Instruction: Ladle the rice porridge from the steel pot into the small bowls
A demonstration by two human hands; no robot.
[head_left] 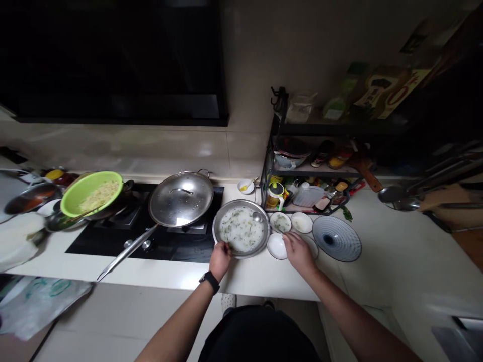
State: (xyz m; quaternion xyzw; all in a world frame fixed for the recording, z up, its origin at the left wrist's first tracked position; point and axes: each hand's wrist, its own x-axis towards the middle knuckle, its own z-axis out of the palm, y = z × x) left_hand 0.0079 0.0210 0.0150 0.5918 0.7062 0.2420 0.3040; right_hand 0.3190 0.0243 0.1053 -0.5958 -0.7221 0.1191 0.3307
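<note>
Brushed steel and pale liquid in the head view: a wide, round stainless steel basin (241,230) of white, green-flecked porridge, with a steel spoon (257,216) lying in it near the far right rim. Basin on the white surface (245,279), just right of the black hob (113,246). No long axis to the basin, being round; its near rim directly ahead of the left hand (221,260), with the right hand (299,253) farther off, across a small gap. Left grip narrow, fingers curled over the near rim, apparently holding it. Black watch (210,281) on the left wrist, forearm rising from the lower left. Right grip loose, palm down, fingers angled down and to the left beside a small white bowl (277,246) next to the basin; contact with that bowl impossible to tell. Right forearm slanting in from the lower right. Past the right hand, a blue-and-white striped plate (336,238). Left of the basin, a domed steel lid (181,199) over a pan with a long steel handle (128,254), and farther left, a lime-green colander (91,193) of noodles.
</note>
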